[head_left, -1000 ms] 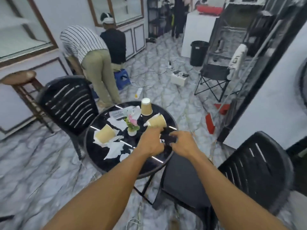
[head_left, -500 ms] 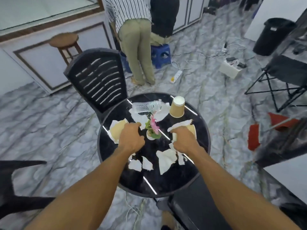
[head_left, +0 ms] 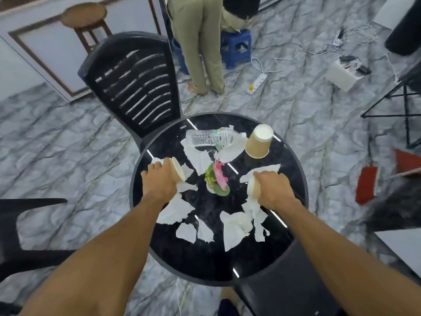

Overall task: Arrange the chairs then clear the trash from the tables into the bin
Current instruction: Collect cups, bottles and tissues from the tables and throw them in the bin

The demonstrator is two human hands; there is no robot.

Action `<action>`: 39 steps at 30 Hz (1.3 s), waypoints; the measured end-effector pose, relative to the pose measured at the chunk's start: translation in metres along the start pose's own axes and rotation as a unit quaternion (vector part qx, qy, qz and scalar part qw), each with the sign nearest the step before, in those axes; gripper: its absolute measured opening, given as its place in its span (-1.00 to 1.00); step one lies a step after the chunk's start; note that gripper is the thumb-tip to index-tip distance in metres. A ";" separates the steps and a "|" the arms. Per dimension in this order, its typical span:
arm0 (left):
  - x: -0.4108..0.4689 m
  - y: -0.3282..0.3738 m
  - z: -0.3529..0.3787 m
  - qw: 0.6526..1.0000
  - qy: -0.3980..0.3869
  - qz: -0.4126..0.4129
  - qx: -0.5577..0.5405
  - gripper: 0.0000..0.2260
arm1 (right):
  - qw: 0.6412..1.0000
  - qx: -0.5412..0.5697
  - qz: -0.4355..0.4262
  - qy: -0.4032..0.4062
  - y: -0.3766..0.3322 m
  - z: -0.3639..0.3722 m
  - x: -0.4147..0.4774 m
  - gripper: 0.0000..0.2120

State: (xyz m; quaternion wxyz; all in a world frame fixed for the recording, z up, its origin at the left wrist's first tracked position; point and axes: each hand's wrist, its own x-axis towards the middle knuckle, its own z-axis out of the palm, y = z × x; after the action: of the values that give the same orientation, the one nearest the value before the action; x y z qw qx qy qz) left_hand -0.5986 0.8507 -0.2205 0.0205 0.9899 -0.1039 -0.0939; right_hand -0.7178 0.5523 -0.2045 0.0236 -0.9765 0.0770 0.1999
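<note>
A round black table (head_left: 211,267) carries trash. My left hand (head_left: 159,179) is closed around a tan paper cup (head_left: 178,168) lying on its side at the table's left. My right hand (head_left: 272,189) grips a second paper cup (head_left: 252,188), also on its side, at the right. A third cup (head_left: 259,141) stands upside down at the far right of the table. A crushed clear plastic bottle (head_left: 208,137) lies at the far edge. Several torn white tissue pieces (head_left: 234,226) are scattered around a small pink flower pot (head_left: 216,179) in the middle.
A black slatted chair (head_left: 134,83) stands at the table's far left, another black chair (head_left: 289,283) at the near right, a third (head_left: 25,226) at the left edge. Two persons (head_left: 200,42) stand beyond, by a blue stool (head_left: 237,47). Cables and a power strip (head_left: 257,83) lie on the marble floor.
The view has tilted down and closer to the table. Both hands have closed on the two lying cups; the left hand's cup now shows its rim.
</note>
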 end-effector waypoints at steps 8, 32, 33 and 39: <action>0.001 0.037 -0.106 0.981 0.147 0.075 -0.100 -0.33 | 0.989 0.085 0.038 0.116 -0.009 -0.056 -0.044 -0.50; -0.558 0.361 -0.100 0.589 0.038 0.794 -0.145 -0.26 | 0.692 0.125 0.645 0.301 -0.012 0.073 -0.703 -0.35; -0.592 0.365 -0.094 0.565 0.034 0.812 -0.141 -0.26 | 0.669 0.130 0.667 0.301 -0.022 0.087 -0.732 -0.33; -0.790 0.353 -0.030 0.434 -0.020 0.895 -0.099 -0.27 | 0.544 0.180 0.776 0.264 -0.101 0.201 -0.889 -0.29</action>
State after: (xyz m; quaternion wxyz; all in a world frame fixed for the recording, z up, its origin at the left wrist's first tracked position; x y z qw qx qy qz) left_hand -1.4230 0.6713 -0.0263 0.1887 0.3322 -0.9226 -0.0522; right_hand -1.5872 0.7930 -0.0373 0.0129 -0.5195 0.8421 -0.1446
